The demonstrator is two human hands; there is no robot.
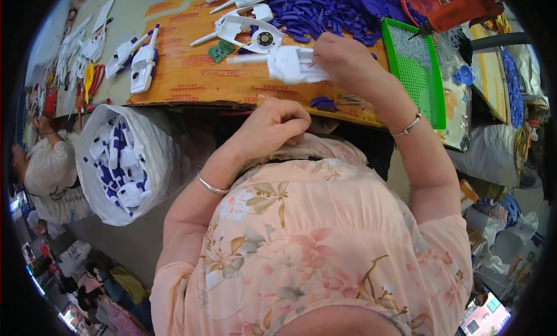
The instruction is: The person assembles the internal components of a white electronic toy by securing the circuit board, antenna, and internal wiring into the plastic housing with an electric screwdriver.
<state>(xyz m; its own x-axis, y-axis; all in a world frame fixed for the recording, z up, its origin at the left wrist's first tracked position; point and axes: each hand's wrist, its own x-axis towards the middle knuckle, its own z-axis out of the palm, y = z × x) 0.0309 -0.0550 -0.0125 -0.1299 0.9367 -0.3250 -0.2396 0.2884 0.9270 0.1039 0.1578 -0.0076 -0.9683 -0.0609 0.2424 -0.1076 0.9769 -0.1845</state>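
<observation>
My right hand [342, 57] is closed on one end of a white plastic housing [287, 65], held over the table and blurred at its narrow end. Thin reddish strands show beside those fingers. Closer to me, my left hand [272, 124] is curled at the table's front edge; the inside of its fingers is hidden. Just beyond the housing lies an open white shell with a round black speaker [265, 39], and left of it a small green circuit board [220, 51]. Purple plastic pieces [325, 103] and several screws [351, 99] lie near the front edge.
A heap of purple parts [325, 11] covers the back. At right stand a green tray [439, 107] of small metal pieces and an orange power screwdriver [464, 11]. White-and-purple assemblies [143, 63] lie left, above a white sack [159, 156] of more. Another person [49, 162] sits far left.
</observation>
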